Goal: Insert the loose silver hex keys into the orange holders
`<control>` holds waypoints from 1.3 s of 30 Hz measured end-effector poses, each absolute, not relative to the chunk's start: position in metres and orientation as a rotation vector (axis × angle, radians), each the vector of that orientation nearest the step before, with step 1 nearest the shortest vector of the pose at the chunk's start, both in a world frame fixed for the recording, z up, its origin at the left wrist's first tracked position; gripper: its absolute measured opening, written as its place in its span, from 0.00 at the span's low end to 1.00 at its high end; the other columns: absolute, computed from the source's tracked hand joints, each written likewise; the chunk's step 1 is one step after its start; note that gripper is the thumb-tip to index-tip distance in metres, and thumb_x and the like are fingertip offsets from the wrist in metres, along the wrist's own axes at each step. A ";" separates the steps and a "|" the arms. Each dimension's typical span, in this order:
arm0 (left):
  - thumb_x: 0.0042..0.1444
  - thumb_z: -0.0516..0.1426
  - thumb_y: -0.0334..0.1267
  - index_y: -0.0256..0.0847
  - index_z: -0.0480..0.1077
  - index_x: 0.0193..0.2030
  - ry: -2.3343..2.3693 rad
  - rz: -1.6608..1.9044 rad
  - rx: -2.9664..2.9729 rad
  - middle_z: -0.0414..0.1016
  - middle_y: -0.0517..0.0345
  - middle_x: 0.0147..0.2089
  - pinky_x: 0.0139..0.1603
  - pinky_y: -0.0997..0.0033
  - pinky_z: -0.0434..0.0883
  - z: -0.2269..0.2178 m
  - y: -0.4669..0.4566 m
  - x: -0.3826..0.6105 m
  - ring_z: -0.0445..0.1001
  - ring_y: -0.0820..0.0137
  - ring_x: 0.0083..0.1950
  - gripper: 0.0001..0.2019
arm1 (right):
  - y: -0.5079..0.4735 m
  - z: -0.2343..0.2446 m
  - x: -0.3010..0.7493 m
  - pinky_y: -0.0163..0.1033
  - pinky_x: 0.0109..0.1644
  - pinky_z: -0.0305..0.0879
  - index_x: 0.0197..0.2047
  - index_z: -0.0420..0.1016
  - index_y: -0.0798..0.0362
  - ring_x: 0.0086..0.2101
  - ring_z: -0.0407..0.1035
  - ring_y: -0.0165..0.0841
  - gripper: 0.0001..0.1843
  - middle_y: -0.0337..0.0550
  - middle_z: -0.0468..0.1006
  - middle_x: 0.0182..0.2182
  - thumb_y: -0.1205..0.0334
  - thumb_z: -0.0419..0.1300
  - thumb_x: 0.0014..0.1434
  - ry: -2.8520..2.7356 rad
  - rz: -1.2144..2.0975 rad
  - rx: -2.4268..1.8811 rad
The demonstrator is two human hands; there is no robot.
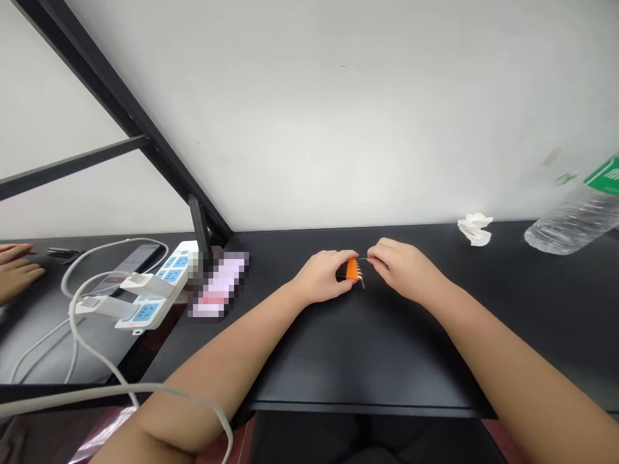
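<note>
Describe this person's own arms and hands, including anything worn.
The left hand and right hand are both gloveless. The left forearm and right forearm are bare, with no sleeve, watch or bracelet in view. Any ring would be too small to make out.

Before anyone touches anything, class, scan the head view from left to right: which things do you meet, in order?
Another person's hand → white power strip → left hand → orange holder → right hand → crumpled tissue → clear bottle.
</note>
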State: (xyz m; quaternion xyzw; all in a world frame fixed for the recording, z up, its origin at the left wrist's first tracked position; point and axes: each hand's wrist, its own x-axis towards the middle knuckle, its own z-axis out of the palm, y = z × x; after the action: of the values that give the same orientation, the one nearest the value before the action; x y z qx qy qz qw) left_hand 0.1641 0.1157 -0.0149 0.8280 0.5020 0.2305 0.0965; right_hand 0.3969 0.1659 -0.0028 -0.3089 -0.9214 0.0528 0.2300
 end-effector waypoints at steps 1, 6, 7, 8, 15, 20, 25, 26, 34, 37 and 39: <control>0.56 0.63 0.40 0.45 0.68 0.62 1.478 0.687 2.451 0.80 0.56 0.56 0.57 0.58 0.74 -0.015 0.116 0.164 0.79 0.61 0.52 0.26 | 0.166 -0.003 0.396 0.37 0.38 0.60 0.40 0.77 0.53 0.33 0.68 0.32 0.12 0.45 0.75 0.37 0.66 0.52 0.70 -2.524 0.163 -0.835; 0.55 0.64 0.41 0.45 0.71 0.57 1.343 0.698 2.475 0.81 0.57 0.47 0.53 0.61 0.74 -0.013 0.114 0.167 0.78 0.63 0.46 0.22 | 0.165 -0.006 0.391 0.38 0.43 0.64 0.37 0.79 0.52 0.34 0.70 0.31 0.10 0.42 0.78 0.37 0.64 0.57 0.67 -2.398 0.590 -0.751; 0.55 0.64 0.41 0.44 0.72 0.55 1.303 0.723 2.467 0.80 0.57 0.46 0.52 0.62 0.74 -0.013 0.113 0.168 0.78 0.64 0.45 0.21 | 0.165 -0.007 0.390 0.39 0.42 0.65 0.36 0.80 0.51 0.34 0.71 0.30 0.09 0.41 0.78 0.36 0.62 0.59 0.66 -2.335 0.758 -0.756; 0.55 0.64 0.41 0.44 0.72 0.55 1.268 0.762 2.451 0.80 0.56 0.46 0.51 0.62 0.74 -0.013 0.112 0.169 0.78 0.64 0.45 0.20 | 0.165 -0.007 0.389 0.38 0.41 0.66 0.35 0.80 0.51 0.33 0.71 0.30 0.09 0.41 0.78 0.35 0.60 0.61 0.65 -2.248 0.940 -0.768; 0.54 0.64 0.40 0.42 0.71 0.56 1.145 1.023 2.460 0.80 0.54 0.46 0.52 0.63 0.75 -0.015 0.110 0.170 0.77 0.65 0.45 0.23 | 0.164 -0.014 0.381 0.35 0.35 0.67 0.36 0.73 0.53 0.29 0.67 0.28 0.20 0.38 0.74 0.28 0.45 0.71 0.56 -1.596 1.676 -0.761; 0.55 0.64 0.45 0.42 0.72 0.54 1.141 1.017 2.502 0.79 0.55 0.43 0.51 0.63 0.75 -0.017 0.110 0.170 0.77 0.65 0.43 0.21 | 0.162 -0.024 0.370 0.33 0.29 0.62 0.35 0.65 0.52 0.25 0.64 0.26 0.26 0.35 0.72 0.26 0.37 0.67 0.58 -1.662 1.719 -0.834; 0.58 0.62 0.42 0.43 0.69 0.61 1.196 0.989 2.501 0.80 0.54 0.47 0.51 0.64 0.75 -0.022 0.113 0.165 0.77 0.65 0.44 0.24 | 0.171 -0.022 0.376 0.36 0.31 0.61 0.33 0.69 0.52 0.26 0.65 0.30 0.23 0.38 0.74 0.26 0.39 0.62 0.61 -2.029 1.127 -1.075; 0.59 0.62 0.41 0.44 0.68 0.64 1.195 0.974 2.489 0.80 0.54 0.48 0.50 0.65 0.75 -0.022 0.113 0.163 0.78 0.66 0.45 0.26 | 0.175 -0.021 0.381 0.37 0.33 0.61 0.33 0.72 0.52 0.27 0.65 0.30 0.21 0.39 0.75 0.27 0.41 0.61 0.62 -2.100 0.932 -1.098; 0.62 0.61 0.42 0.48 0.71 0.61 1.475 0.702 2.463 0.78 0.57 0.48 0.48 0.65 0.73 -0.019 0.125 0.146 0.76 0.67 0.43 0.20 | 0.218 -0.017 0.428 0.42 0.47 0.65 0.48 0.80 0.53 0.40 0.72 0.38 0.14 0.50 0.77 0.48 0.57 0.57 0.64 -2.155 0.199 -1.505; 0.63 0.59 0.40 0.49 0.69 0.61 1.560 0.575 2.468 0.76 0.55 0.53 0.55 0.60 0.72 -0.019 0.130 0.140 0.75 0.63 0.51 0.20 | 0.228 -0.027 0.434 0.42 0.48 0.67 0.58 0.76 0.54 0.42 0.74 0.39 0.23 0.53 0.72 0.57 0.54 0.59 0.62 -2.255 0.354 -1.644; 0.63 0.58 0.40 0.50 0.68 0.61 1.609 0.515 2.472 0.75 0.54 0.56 0.58 0.56 0.71 -0.021 0.132 0.138 0.73 0.60 0.57 0.19 | 0.229 -0.032 0.432 0.40 0.50 0.67 0.58 0.76 0.52 0.45 0.74 0.38 0.23 0.52 0.72 0.57 0.55 0.60 0.62 -2.343 0.465 -1.595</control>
State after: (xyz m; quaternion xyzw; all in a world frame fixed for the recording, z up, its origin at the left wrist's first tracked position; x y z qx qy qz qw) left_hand 0.1378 0.1319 -0.0205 0.8234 0.5358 0.1715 0.0737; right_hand 0.4318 0.2286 -0.0319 -0.5504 -0.8083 0.1603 0.1344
